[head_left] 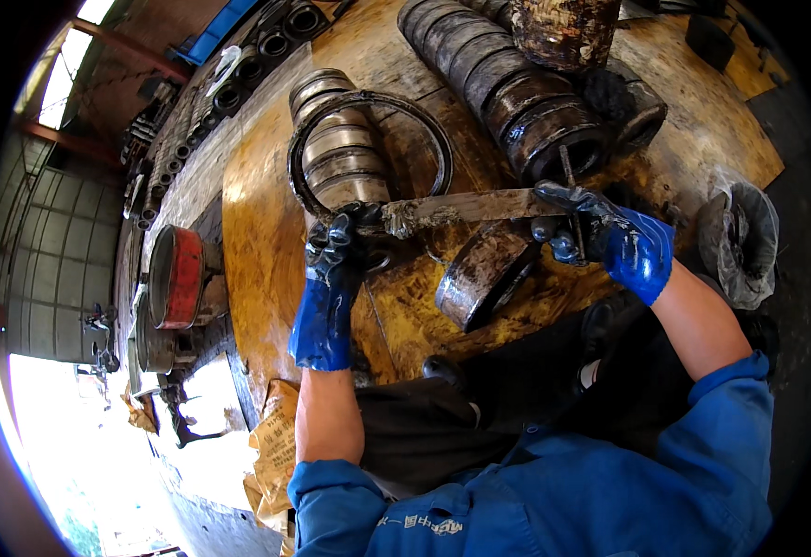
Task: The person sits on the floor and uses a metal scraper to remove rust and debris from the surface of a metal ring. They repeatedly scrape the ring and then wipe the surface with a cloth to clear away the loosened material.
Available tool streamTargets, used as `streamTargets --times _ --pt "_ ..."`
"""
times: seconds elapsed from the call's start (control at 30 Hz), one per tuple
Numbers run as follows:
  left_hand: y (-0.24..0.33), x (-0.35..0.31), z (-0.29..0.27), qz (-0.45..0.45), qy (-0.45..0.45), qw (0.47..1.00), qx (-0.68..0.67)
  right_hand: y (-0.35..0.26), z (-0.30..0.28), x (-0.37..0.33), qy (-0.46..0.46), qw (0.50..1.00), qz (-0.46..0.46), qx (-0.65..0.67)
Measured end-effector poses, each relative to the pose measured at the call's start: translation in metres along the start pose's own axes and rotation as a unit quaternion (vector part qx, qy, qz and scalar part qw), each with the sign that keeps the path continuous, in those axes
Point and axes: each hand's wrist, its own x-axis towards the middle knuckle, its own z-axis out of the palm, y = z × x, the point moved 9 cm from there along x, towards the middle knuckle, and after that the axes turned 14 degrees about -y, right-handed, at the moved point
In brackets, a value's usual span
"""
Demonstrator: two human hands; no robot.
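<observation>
Both blue-gloved hands gripped a long, flat, greasy metal bar [466, 208] above the wooden tabletop [266, 232]. The left hand [331, 255] closed on its left end, the right hand [609, 232] on its right. It lay level, just near of the ribbed steel cylinder [336, 148].

left hand [331, 246]: gloved, fist closed, arm extended | right hand [609, 232]: gloved, fingers clenched, forearm bare
</observation>
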Motion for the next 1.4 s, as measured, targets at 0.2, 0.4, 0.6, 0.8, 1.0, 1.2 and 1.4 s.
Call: streamTargets --times 0.2,0.4,0.6,0.8,1.0,1.2,1.4 --pt "0.031 -0.017 0.015 0.086 -0.018 0.994 0.061 -0.015 -0.003 -0.016 0.036 0.999 0.005 -0.035" --pt "0.038 -0.022 -0.009 0.111 0.005 0.976 0.187 -0.014 -0.024 -0.014 0.028 0.997 0.018 -0.064" --pt "0.036 -0.023 -0.006 0.119 0.015 0.966 0.231 -0.014 -0.041 -0.017 0.051 0.994 0.020 -0.090" --pt "0.032 -0.021 -0.002 0.120 0.017 0.960 0.254 -0.025 -0.057 -0.018 0.042 0.996 0.002 -0.083" --pt "0.029 -0.019 0.002 0.119 0.014 0.954 0.275 -0.037 -0.056 -0.026 0.030 0.993 -0.028 -0.108" --pt "0.026 -0.017 0.006 0.119 0.014 0.950 0.289 -0.052 -0.043 -0.034 0.006 0.987 -0.081 -0.142" --pt "0.025 -0.014 0.009 0.124 0.011 0.948 0.292 -0.065 -0.019 -0.043 -0.024 0.963 -0.187 -0.193"
